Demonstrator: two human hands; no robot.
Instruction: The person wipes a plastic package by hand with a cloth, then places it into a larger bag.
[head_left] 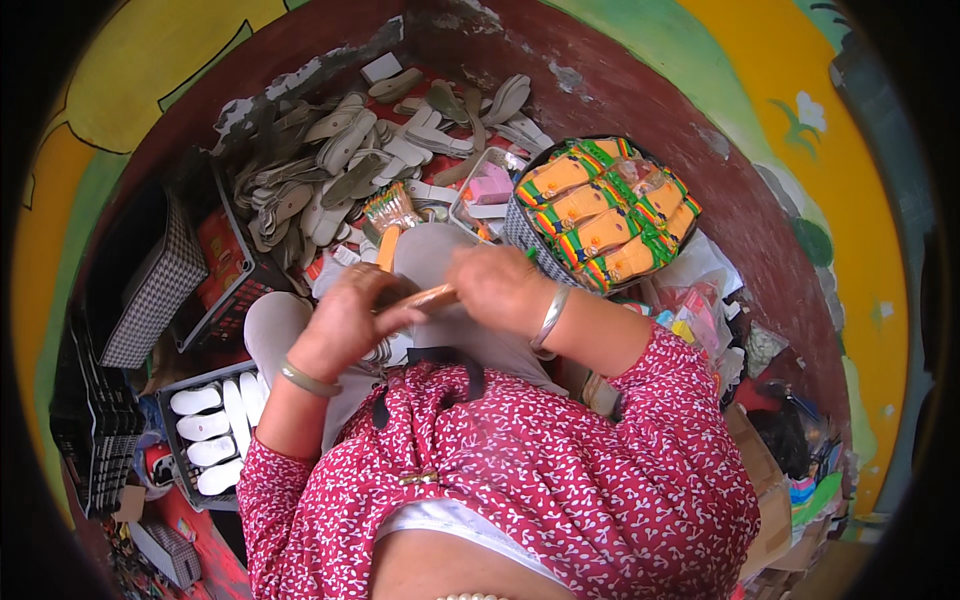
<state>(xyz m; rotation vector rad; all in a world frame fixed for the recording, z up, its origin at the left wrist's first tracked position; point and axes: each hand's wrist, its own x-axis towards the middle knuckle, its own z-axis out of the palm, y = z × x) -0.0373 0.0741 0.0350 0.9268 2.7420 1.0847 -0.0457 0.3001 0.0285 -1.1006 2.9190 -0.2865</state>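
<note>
Orange-brown strip (432, 297) over my grey trousers (428, 258), its long axis running left to right: my left hand (350, 306) pinches one end, thumb against fingers; my right hand (497, 286), blurred, closes around the other.

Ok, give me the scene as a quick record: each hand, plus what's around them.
Left hand: grips a slim orange-brown piece
Right hand: at that piece's right end; blurred, grip unclear
Beyond left hand: orange strip
Far side: heap of greyish soles
Far right: checkered basket of orange soles with striped, green-edged straps
Near left: tray of white soles
</note>
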